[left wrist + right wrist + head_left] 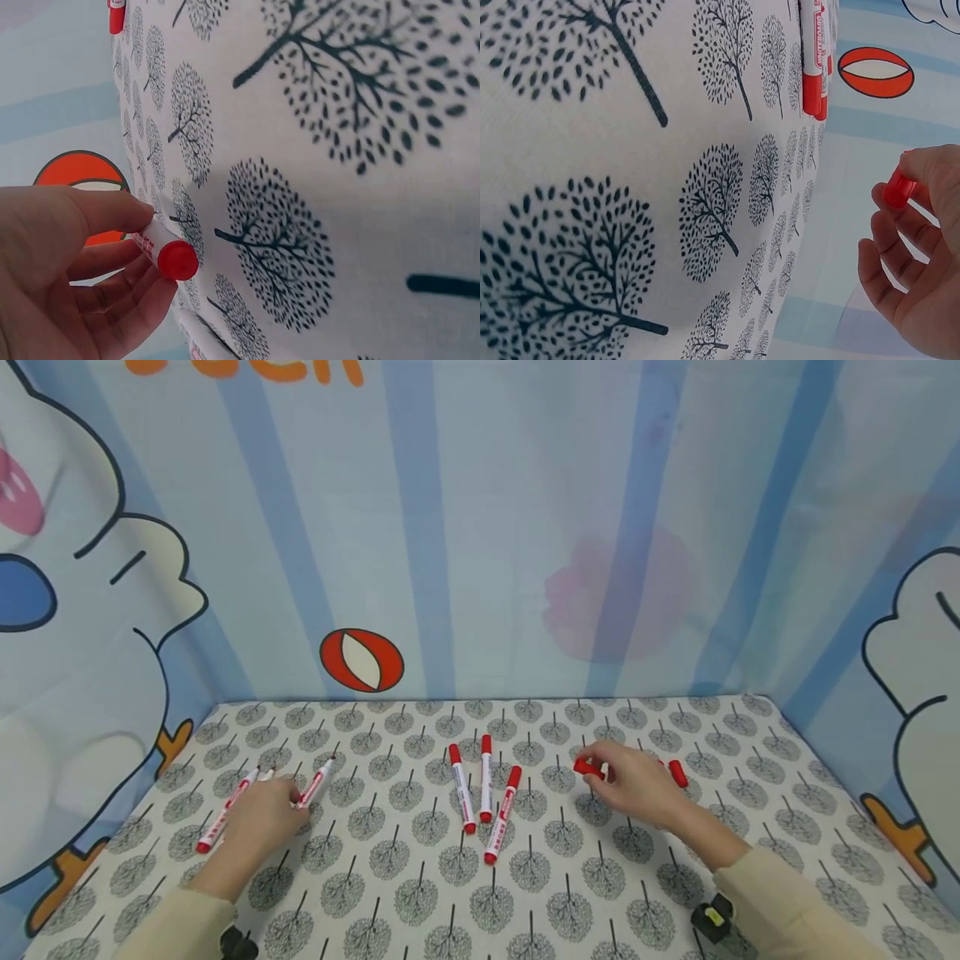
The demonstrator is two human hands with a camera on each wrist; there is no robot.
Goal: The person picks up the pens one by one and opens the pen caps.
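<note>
My left hand (262,817) pinches an uncapped whiteboard marker (317,783) near its red end, its dark tip pointing away from me; that red end (178,261) faces the left wrist camera. Beside this hand on the left lies another uncapped marker (227,810), and one more tip shows just behind the knuckles, the rest of it hidden. Over on the right, my right hand (633,781) holds a red marker cap (588,768) between thumb and index finger, also seen as a red cap (898,191) in the right wrist view. Its other fingers are loosely bent.
Three capped markers lie mid-table: a left one (462,789), a middle one (486,778) and a right one (502,816). A loose red cap (678,773) lies behind my right wrist, with more red beside it. A printed curtain (510,527) rises along the table's far edge.
</note>
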